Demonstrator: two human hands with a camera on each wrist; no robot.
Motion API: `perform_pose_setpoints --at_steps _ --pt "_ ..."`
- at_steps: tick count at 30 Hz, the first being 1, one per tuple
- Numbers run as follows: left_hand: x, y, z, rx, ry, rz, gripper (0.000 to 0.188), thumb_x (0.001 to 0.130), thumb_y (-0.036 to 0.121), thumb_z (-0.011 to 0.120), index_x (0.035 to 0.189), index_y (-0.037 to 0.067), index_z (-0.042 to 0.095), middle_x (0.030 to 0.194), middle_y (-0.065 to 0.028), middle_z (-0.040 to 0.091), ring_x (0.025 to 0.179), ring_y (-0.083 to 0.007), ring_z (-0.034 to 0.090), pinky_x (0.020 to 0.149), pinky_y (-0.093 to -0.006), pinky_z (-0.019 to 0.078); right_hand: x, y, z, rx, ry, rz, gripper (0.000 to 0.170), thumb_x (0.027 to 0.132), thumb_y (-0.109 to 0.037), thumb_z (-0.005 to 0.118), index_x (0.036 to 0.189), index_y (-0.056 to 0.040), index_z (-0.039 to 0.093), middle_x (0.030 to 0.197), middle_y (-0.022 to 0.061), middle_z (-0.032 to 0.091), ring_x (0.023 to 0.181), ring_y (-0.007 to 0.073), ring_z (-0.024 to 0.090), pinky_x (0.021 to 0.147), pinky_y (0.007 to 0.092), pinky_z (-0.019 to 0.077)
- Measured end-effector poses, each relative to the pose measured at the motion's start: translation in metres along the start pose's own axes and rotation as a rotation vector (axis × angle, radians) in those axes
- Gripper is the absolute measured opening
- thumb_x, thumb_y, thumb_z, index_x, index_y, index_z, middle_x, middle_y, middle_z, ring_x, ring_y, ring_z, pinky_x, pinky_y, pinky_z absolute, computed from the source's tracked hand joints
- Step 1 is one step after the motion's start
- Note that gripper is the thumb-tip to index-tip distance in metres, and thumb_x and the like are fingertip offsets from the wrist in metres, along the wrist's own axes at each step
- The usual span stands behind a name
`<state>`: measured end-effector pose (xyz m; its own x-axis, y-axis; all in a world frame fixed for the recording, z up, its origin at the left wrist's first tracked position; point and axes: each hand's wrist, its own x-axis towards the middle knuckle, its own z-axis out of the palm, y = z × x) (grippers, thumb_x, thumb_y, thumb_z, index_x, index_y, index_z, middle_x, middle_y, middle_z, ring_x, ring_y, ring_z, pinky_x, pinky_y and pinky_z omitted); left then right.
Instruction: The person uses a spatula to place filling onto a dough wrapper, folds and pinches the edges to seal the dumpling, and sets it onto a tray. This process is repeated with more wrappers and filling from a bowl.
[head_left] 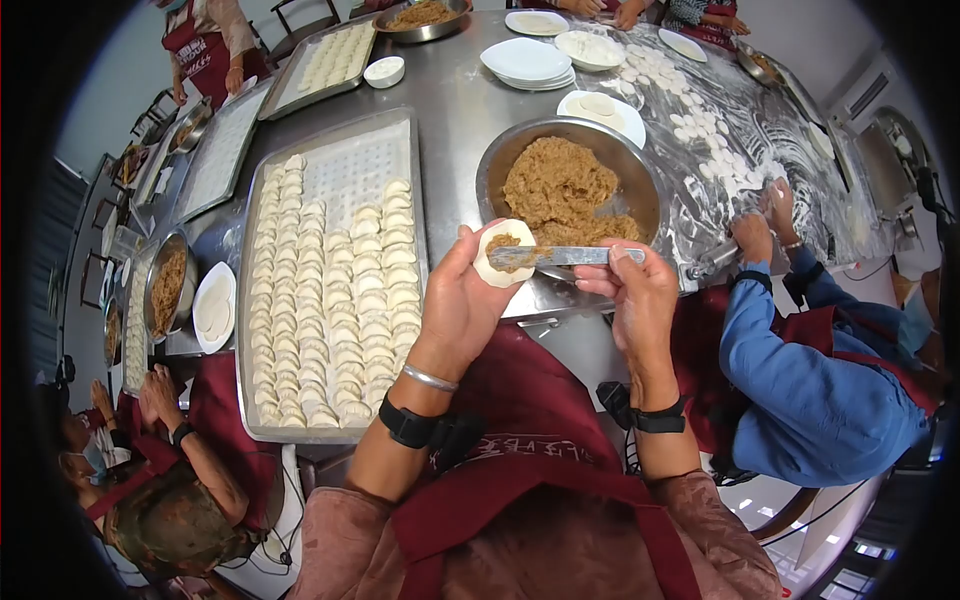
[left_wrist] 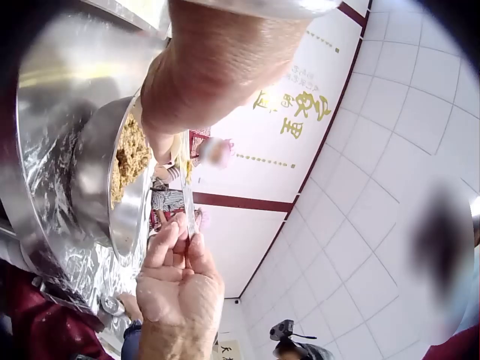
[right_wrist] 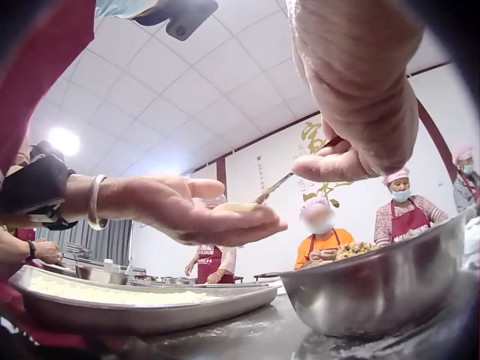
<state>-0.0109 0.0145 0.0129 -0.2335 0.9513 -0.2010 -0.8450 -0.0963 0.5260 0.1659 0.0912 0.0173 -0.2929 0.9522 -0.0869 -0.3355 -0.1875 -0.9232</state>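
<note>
Palm up, my left hand (head_left: 462, 295) carries a round dumpling wrapper (head_left: 524, 236) on its outstretched fingers; the right wrist view shows the thumb raised clear of the dough. A dab of brown filling (head_left: 504, 243) sits on the wrapper. My right hand (head_left: 645, 300) grips the end of a flat metal spatula (head_left: 590, 256), thumb on top, and its blade lies over the filling. Just beyond both hands stands a steel bowl (head_left: 489, 160) with more filling (head_left: 560, 180). To the left, a large tray (head_left: 360, 160) bears rows of folded dumplings (head_left: 345, 330).
A plate with wrappers (head_left: 625, 118) and stacked white plates (head_left: 525, 62) stand behind the bowl. Floured dough pieces (head_left: 700, 130) cover the table's right side, where another person's hands (head_left: 755, 238) work. More trays (head_left: 222, 145) and a filling bowl (head_left: 185, 300) lie at left.
</note>
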Motion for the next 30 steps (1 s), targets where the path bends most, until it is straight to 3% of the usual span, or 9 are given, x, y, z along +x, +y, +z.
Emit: perform_pose_setpoints --at_steps 7,9,13,17,21,23,25,27,30 --pt "-0.002 0.004 -0.004 -0.041 0.036 0.007 0.054 0.105 0.037 0.033 0.136 -0.006 0.039 0.138 -0.0230 0.047 0.131 -0.0337 0.044 0.113 -0.0479 0.0335 0.008 -0.009 -0.036 -0.243 0.173 -0.360 0.014 0.095 -0.007 0.057 0.101 0.0033 0.065 0.084 0.0108 0.068 0.074 0.0201 0.070 0.066 0.0282 0.0550" --pt "-0.002 0.003 -0.004 -0.050 0.027 0.000 0.052 0.105 0.034 0.033 0.136 -0.007 0.038 0.139 -0.0240 0.046 0.132 -0.0346 0.044 0.113 -0.0478 0.0339 0.015 -0.003 -0.048 -0.923 0.153 -0.648 0.010 0.091 -0.005 0.061 0.095 0.0008 0.067 0.084 0.0118 0.069 0.076 0.0209 0.070 0.067 0.0311 0.0530" --pt "-0.001 0.001 -0.006 -0.038 0.029 0.006 0.048 0.104 0.028 0.036 0.137 -0.008 0.038 0.139 -0.0239 0.046 0.131 -0.0347 0.046 0.113 -0.0472 0.0350 0.022 0.015 -0.053 -1.205 -0.059 -0.806 0.011 0.082 -0.006 0.068 0.093 -0.0032 0.069 0.088 0.0155 0.068 0.089 0.0338 0.066 0.078 0.0387 0.0517" --pt "-0.006 0.001 -0.005 0.008 0.009 0.004 0.044 0.102 0.020 0.039 0.137 -0.007 0.039 0.138 -0.0222 0.048 0.130 -0.0332 0.047 0.112 -0.0457 0.0352 0.011 0.012 -0.048 -1.212 -0.017 -0.739 0.012 0.083 -0.006 0.067 0.094 -0.0030 0.070 0.089 0.0159 0.069 0.089 0.0330 0.066 0.078 0.0383 0.0520" --pt "-0.010 0.004 -0.003 0.042 0.037 0.015 0.042 0.102 0.016 0.039 0.137 -0.007 0.040 0.136 -0.0193 0.050 0.127 -0.0300 0.050 0.109 -0.0432 0.0390 -0.012 -0.022 -0.041 -1.047 0.149 -0.677 0.012 0.090 -0.006 0.062 0.098 0.0013 0.069 0.086 0.0144 0.071 0.076 0.0237 0.070 0.069 0.0311 0.0532" --pt "-0.008 0.001 -0.004 0.021 0.034 -0.006 0.042 0.103 0.018 0.039 0.137 -0.007 0.041 0.135 -0.0191 0.050 0.126 -0.0295 0.050 0.109 -0.0430 0.0393 -0.021 -0.030 -0.032 -0.536 0.270 -0.456 0.014 0.093 -0.006 0.060 0.099 0.0045 0.067 0.085 0.0118 0.070 0.074 0.0220 0.070 0.067 0.0279 0.0540" --pt "-0.008 -0.002 -0.003 -0.002 0.034 -0.022 0.043 0.104 0.020 0.038 0.137 -0.007 0.041 0.135 -0.0188 0.051 0.126 -0.0291 0.051 0.109 -0.0428 0.0396 -0.022 -0.031 -0.034 -0.292 0.224 -0.425 0.017 0.095 -0.006 0.056 0.101 0.0083 0.063 0.086 0.0128 0.067 0.070 0.0247 0.070 0.064 0.0279 0.0569" --pt "-0.009 -0.005 -0.001 0.023 -0.020 -0.039 0.045 0.105 0.026 0.036 0.136 -0.008 0.042 0.133 -0.0188 0.052 0.124 -0.0280 0.052 0.107 -0.0421 0.0407 -0.021 -0.030 -0.032 0.022 0.112 -0.177 0.018 0.096 -0.006 0.053 0.102 0.0096 0.059 0.086 0.0161 0.065 0.069 0.0280 0.071 0.060 0.0318 0.0595" --pt "-0.012 -0.007 0.004 0.116 -0.091 -0.067 0.052 0.106 0.035 0.032 0.138 -0.006 0.040 0.138 -0.0192 0.049 0.129 -0.0300 0.047 0.110 -0.0450 0.0365 -0.018 -0.022 -0.023 0.062 0.048 -0.060 0.020 0.096 -0.007 0.051 0.102 0.0103 0.058 0.087 0.0187 0.065 0.068 0.0285 0.071 0.058 0.0333 0.0606"
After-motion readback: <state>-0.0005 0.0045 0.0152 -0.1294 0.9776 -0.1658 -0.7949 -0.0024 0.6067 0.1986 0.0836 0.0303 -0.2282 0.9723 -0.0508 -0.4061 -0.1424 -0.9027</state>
